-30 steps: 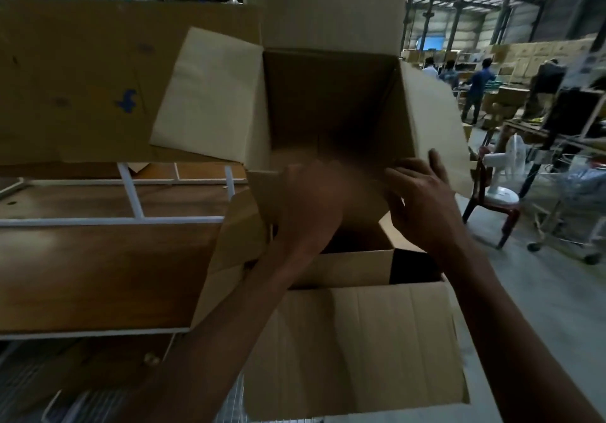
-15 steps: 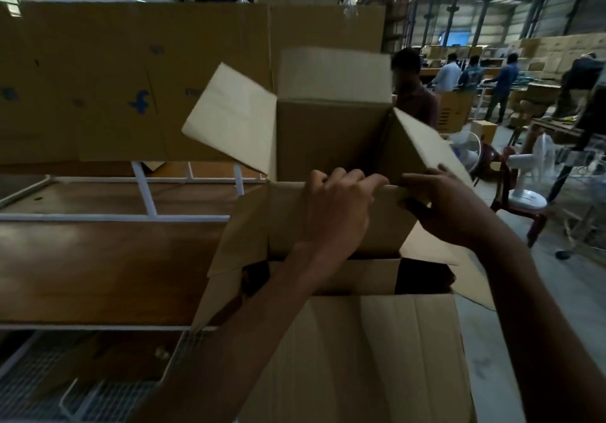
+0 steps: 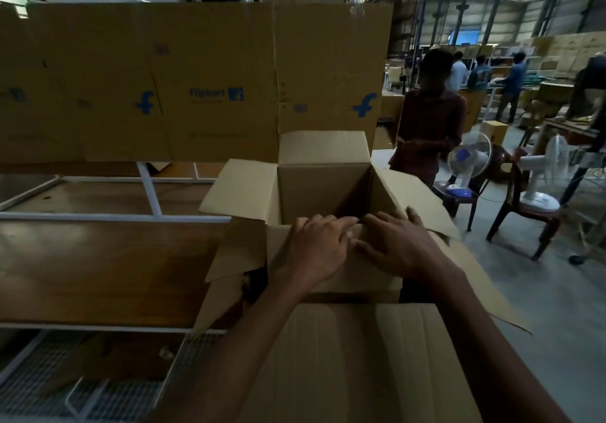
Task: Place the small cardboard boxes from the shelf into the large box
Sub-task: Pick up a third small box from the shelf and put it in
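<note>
A small cardboard box (image 3: 323,186) stands upright with its top flaps spread open, its lower part sunk into the large box (image 3: 360,363) right in front of me. The large box's near flap fills the foreground and its right flap (image 3: 475,278) hangs outward. My left hand (image 3: 314,249) grips the small box's near rim, fingers curled over the edge. My right hand (image 3: 400,245) lies beside it on the same rim, fingers touching the left hand. The bottom of the small box is hidden by my hands and arms.
A wooden shelf with a white metal frame (image 3: 98,258) runs along the left, with flat printed cardboard sheets (image 3: 196,95) leaning behind it. A wire rack (image 3: 98,393) sits low left. A person (image 3: 429,121) stands at the right, near two fans (image 3: 469,160) and chairs (image 3: 524,222).
The small box has come down from a raised, tilted position to upright in the large box. Both hands have moved together onto its near rim.
</note>
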{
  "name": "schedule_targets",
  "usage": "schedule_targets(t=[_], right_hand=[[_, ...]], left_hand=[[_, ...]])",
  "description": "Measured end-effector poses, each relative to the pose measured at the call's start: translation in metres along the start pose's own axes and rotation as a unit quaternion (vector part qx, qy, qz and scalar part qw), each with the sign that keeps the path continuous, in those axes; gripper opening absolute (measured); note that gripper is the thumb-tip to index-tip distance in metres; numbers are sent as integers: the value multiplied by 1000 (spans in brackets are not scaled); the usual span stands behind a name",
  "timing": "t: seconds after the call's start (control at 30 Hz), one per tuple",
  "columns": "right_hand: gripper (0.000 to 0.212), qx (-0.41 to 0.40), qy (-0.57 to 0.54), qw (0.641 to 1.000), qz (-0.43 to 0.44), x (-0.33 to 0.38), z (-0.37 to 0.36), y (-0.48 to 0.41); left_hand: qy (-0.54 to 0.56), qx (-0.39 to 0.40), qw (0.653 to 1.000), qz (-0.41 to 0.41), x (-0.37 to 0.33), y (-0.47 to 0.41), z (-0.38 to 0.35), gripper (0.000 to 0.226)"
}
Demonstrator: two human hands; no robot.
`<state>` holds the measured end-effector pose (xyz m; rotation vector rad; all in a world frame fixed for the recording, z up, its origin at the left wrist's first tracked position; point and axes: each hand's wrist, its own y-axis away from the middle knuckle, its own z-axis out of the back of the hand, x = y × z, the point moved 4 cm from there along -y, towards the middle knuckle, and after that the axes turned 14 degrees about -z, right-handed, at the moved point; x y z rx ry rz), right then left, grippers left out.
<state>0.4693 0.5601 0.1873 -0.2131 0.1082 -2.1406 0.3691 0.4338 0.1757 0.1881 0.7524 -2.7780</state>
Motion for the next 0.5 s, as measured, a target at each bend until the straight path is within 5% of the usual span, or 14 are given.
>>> schedule_targets(t=[0.23, 0.5], right_hand=[[68, 32, -15, 999, -18, 2, -24, 2], [62, -71, -87, 993, -20, 63, -17, -8]], left_hand=[[27, 58, 998, -18, 17, 7, -17, 43], [-10, -93, 996, 16, 78, 43, 32, 40]])
